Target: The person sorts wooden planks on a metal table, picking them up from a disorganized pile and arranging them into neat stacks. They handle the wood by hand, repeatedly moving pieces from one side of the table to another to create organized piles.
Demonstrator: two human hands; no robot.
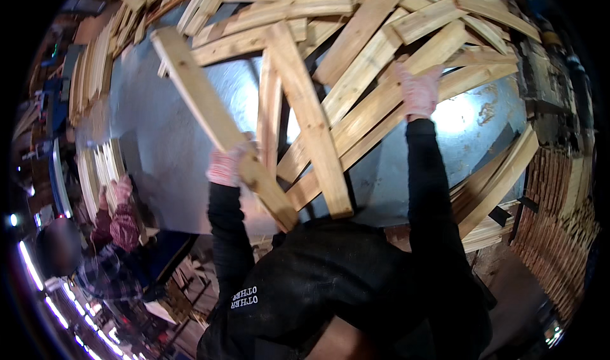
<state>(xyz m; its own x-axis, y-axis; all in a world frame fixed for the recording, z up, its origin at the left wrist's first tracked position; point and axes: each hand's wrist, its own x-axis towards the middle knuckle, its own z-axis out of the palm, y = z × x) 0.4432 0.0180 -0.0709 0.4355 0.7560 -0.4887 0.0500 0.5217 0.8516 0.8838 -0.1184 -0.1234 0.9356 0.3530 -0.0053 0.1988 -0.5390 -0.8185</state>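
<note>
Gripping a long wooden plank [219,122], the gloved left hand [225,166] has its fingers clenched around the lower part of it. The plank's long axis runs from the upper left down to the lower right, lifted over the grey metal table [165,150]. The gloved right hand [418,92] rests farther off on the heaped planks [381,87]; I cannot tell whether its fingers grasp one. At lower left a co-worker's gloved hand [122,188] touches a stack of planks [98,169].

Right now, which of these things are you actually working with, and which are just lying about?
In hand:
- left hand gripping a long plank
- right hand on the plank pile
- metal table

Lying about:
- stacked planks at right
- co-worker's hand on another bundle
</note>
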